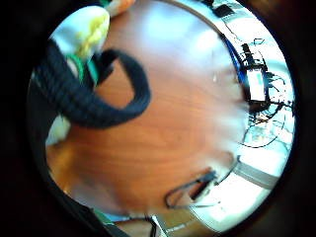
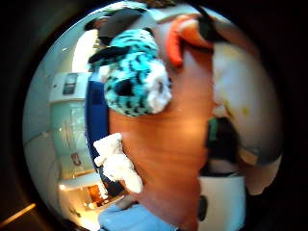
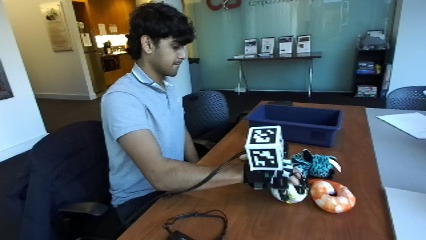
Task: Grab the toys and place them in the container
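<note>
Lobby-like room behind: glass wall, brochure stand, dark shelves at upper right of the outside view. Long wooden table (image 3: 233, 220) running from lower middle toward the upper right, with a loose black cable (image 3: 196, 222) at its near end.

Going left to right in the outside view: seated person at left, forearm stretched across the table so the gloved right hand (image 3: 279, 181) reaches the toys near centre. Curled round a white, yellow and green plush toy (image 3: 290, 194) that sits on the wood directly under the palm; in the little-finger view the same toy pressed close beside the black strap, so probably just being grasped for lifting. Whether already off the surface, cannot tell.

Just right of the hand, a teal and black striped plush (image 3: 315, 165), and in front of it an orange and white ring-shaped toy (image 3: 332, 196), both waiting on the table. A small white plush (image 2: 117, 163) lying at the table edge in the thumb-side view.

Further back, upper middle right, a blue container (image 3: 295, 124), open-topped, well apart from the toys, presumably within one arm swing.
</note>
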A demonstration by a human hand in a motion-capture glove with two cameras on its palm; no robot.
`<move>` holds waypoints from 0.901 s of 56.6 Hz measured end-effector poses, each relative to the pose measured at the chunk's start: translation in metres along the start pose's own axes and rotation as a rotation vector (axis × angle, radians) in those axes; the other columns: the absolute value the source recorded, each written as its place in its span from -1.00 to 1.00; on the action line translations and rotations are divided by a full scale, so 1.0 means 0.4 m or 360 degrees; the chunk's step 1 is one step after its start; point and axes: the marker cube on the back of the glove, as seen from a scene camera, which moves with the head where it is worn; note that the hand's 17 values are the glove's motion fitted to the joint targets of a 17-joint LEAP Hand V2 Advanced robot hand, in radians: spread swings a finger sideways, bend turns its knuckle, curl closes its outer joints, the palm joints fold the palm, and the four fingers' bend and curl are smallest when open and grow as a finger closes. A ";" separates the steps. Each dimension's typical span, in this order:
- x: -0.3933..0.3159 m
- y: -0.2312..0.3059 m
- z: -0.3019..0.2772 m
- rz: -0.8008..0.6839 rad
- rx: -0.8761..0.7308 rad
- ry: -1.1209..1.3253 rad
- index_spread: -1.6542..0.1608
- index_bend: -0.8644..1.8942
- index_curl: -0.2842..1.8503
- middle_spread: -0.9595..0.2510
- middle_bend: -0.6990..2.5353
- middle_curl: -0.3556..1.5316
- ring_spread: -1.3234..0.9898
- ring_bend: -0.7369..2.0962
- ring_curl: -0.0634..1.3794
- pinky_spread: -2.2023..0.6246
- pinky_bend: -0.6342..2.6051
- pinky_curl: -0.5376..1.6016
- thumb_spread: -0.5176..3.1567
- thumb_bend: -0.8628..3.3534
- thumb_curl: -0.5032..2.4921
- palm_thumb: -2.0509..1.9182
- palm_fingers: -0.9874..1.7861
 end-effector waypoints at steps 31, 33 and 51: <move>-0.695 0.025 -0.369 -0.0880 0.0573 -0.0448 0.59 -0.14 -0.34 0.54 -0.35 -0.29 -0.02 0.11 -0.39 0.29 -0.10 -0.16 -0.03 -0.38 -0.24 0.48 0.50; -0.771 0.042 -0.362 -0.0977 0.0542 -0.0445 0.60 -0.14 -0.34 0.54 -0.34 -0.29 -0.02 0.11 -0.38 0.29 -0.09 -0.16 -0.03 -0.38 -0.23 0.48 0.50; -1.056 0.105 -0.241 -0.1181 -0.0263 -0.0074 0.52 -0.32 -0.37 0.60 -0.47 -0.28 0.04 -0.09 -0.36 0.39 0.12 -0.01 0.02 -0.49 -0.31 0.25 -0.31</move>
